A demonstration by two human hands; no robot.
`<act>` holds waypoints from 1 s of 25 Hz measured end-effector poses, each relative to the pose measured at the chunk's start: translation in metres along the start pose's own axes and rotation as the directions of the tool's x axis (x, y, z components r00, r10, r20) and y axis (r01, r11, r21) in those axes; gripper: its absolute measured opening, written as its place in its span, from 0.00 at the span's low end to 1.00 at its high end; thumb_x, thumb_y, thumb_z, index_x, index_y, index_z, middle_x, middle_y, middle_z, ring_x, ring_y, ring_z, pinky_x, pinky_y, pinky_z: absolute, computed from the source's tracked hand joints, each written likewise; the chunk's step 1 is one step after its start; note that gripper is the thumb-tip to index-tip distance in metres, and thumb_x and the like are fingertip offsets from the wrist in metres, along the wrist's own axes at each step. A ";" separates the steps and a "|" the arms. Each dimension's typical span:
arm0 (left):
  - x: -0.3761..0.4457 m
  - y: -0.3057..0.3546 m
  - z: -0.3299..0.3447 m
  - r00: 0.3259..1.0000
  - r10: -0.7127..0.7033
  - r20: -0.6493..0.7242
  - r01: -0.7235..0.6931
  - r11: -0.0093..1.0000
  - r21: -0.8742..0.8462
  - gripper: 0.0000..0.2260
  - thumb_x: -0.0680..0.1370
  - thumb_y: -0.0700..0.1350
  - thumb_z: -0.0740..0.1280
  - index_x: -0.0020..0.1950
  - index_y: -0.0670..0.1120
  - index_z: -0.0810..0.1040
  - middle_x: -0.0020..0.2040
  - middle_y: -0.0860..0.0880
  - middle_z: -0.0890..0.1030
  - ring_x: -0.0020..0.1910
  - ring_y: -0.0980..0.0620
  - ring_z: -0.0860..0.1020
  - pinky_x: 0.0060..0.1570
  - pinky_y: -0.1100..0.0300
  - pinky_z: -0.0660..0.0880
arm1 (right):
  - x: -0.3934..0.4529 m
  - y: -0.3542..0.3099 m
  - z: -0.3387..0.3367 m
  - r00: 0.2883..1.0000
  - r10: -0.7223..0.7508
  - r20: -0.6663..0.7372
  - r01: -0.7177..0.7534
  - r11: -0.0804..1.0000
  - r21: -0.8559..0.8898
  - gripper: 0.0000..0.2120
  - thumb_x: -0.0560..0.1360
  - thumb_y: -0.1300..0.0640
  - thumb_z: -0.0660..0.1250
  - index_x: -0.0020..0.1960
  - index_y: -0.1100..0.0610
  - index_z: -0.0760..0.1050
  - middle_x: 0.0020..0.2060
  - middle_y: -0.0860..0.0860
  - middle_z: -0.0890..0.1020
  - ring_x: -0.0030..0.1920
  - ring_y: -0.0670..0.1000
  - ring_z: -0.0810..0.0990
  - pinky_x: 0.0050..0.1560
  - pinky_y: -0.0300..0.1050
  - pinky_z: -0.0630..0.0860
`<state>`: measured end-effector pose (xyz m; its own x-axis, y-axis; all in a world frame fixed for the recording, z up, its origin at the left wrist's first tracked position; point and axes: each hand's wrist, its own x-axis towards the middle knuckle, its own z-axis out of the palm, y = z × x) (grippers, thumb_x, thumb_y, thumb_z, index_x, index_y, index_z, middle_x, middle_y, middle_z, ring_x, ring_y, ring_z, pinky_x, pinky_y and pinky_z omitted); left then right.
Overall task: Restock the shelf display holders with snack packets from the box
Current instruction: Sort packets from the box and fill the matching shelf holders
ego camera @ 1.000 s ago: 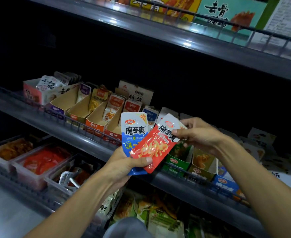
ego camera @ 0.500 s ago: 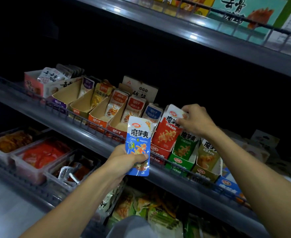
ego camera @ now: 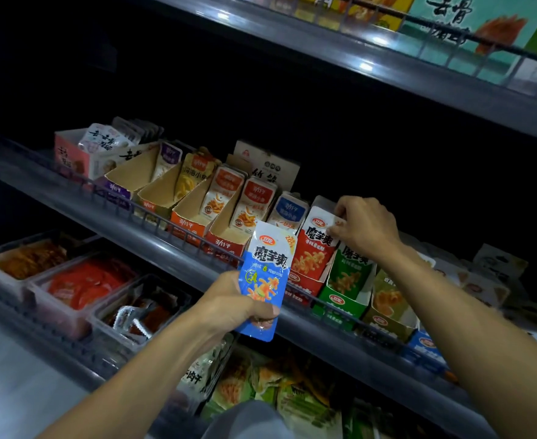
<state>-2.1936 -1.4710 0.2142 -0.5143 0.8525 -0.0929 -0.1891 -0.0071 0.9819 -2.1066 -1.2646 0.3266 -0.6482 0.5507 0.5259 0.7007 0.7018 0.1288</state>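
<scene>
My left hand [ego camera: 235, 308] grips the lower half of a blue snack packet [ego camera: 265, 274] and holds it upright in front of the middle shelf's rail. My right hand [ego camera: 363, 231] pinches the top corner of a red snack packet [ego camera: 314, 248], which stands inside the red display holder [ego camera: 302, 288]. To its right stand a green holder [ego camera: 343, 304], an olive holder [ego camera: 387, 321] and a blue holder [ego camera: 425, 345], each with packets. The box the packets come from is not in view.
A wire rail [ego camera: 165, 217] runs along the middle shelf's front. Left of the red holder stand several orange and brown cardboard holders [ego camera: 191, 223], partly filled. Clear tubs [ego camera: 80, 289] of red snacks sit on the lower shelf. The upper shelf [ego camera: 387, 68] overhangs close above.
My right hand took the red packet from my left hand and set it into the red holder. My left hand now holds only the blue packet, a little lower.
</scene>
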 end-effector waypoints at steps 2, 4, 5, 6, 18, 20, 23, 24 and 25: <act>-0.001 0.001 0.001 1.000 -0.003 0.013 0.003 1.000 0.028 0.10 0.69 0.29 0.74 0.49 0.37 0.80 0.43 0.41 0.85 0.37 0.49 0.82 0.36 0.59 0.79 | -0.001 0.001 -0.003 1.000 0.001 -0.017 -0.002 1.000 -0.014 0.13 0.73 0.49 0.73 0.52 0.53 0.75 0.50 0.52 0.82 0.46 0.52 0.79 0.39 0.46 0.74; -0.002 0.004 0.002 0.999 -0.005 0.046 0.002 0.998 0.060 0.09 0.69 0.29 0.74 0.45 0.38 0.81 0.39 0.43 0.84 0.35 0.49 0.82 0.37 0.57 0.79 | -0.006 -0.001 -0.010 0.994 -0.028 -0.103 0.031 0.999 0.032 0.12 0.74 0.48 0.71 0.53 0.54 0.76 0.49 0.51 0.81 0.46 0.51 0.78 0.40 0.45 0.72; -0.003 0.005 0.004 0.997 -0.003 0.071 -0.002 0.997 0.074 0.08 0.69 0.29 0.74 0.44 0.39 0.80 0.37 0.43 0.84 0.34 0.49 0.82 0.37 0.56 0.79 | -0.011 -0.002 -0.015 0.992 -0.042 -0.123 0.058 0.989 0.135 0.12 0.74 0.48 0.71 0.53 0.53 0.76 0.48 0.50 0.81 0.46 0.50 0.78 0.41 0.44 0.72; -0.003 0.007 0.007 0.996 0.001 0.091 -0.010 0.995 0.095 0.08 0.69 0.29 0.74 0.42 0.39 0.80 0.37 0.43 0.84 0.34 0.48 0.82 0.37 0.55 0.80 | -0.016 -0.004 -0.022 0.996 -0.052 -0.079 0.073 0.949 0.306 0.11 0.74 0.48 0.71 0.52 0.52 0.76 0.47 0.49 0.81 0.45 0.48 0.78 0.40 0.42 0.72; -0.009 0.010 0.084 0.944 0.127 0.306 -0.164 0.981 0.099 0.08 0.70 0.30 0.73 0.39 0.43 0.82 0.34 0.45 0.83 0.32 0.53 0.80 0.36 0.62 0.77 | -0.084 0.091 -0.063 0.867 -0.079 0.492 -0.410 0.448 0.795 0.10 0.68 0.57 0.73 0.47 0.61 0.80 0.39 0.55 0.85 0.34 0.47 0.80 0.28 0.36 0.75; -0.006 0.010 0.106 0.931 0.134 0.340 -0.175 0.980 0.093 0.09 0.71 0.30 0.73 0.37 0.43 0.82 0.32 0.46 0.82 0.30 0.54 0.79 0.34 0.64 0.76 | -0.093 0.113 -0.064 0.863 -0.050 0.502 -0.433 0.437 0.788 0.14 0.66 0.54 0.72 0.47 0.62 0.79 0.37 0.54 0.85 0.34 0.48 0.80 0.27 0.36 0.75; 0.003 0.010 0.143 0.938 0.138 0.319 -0.203 0.962 0.182 0.09 0.71 0.33 0.75 0.37 0.45 0.81 0.30 0.49 0.81 0.29 0.55 0.77 0.32 0.64 0.74 | -0.105 0.152 -0.080 0.894 0.029 0.447 -0.403 0.489 0.774 0.10 0.70 0.55 0.72 0.46 0.61 0.79 0.37 0.56 0.84 0.34 0.49 0.79 0.28 0.37 0.74; 0.008 0.009 0.154 0.944 0.160 0.288 -0.236 0.938 0.253 0.08 0.71 0.36 0.76 0.39 0.46 0.80 0.31 0.50 0.80 0.30 0.55 0.76 0.34 0.62 0.74 | -0.109 0.168 -0.089 0.896 0.088 0.435 -0.417 0.502 0.758 0.07 0.72 0.56 0.72 0.46 0.60 0.80 0.36 0.56 0.83 0.32 0.49 0.78 0.29 0.40 0.74; 0.013 0.007 0.165 0.946 0.198 0.257 -0.281 0.896 0.345 0.07 0.72 0.39 0.76 0.42 0.47 0.79 0.34 0.51 0.79 0.32 0.55 0.76 0.36 0.61 0.74 | -0.111 0.185 -0.095 0.891 0.148 0.428 -0.441 0.504 0.743 0.05 0.73 0.57 0.72 0.46 0.59 0.80 0.36 0.57 0.82 0.32 0.51 0.78 0.33 0.45 0.76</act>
<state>-2.0640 -1.3739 0.2473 -0.3094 0.9393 0.1484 0.2631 -0.0654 0.9626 -1.8767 -1.2386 0.3723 -0.6021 0.7882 0.1276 0.4172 0.4468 -0.7914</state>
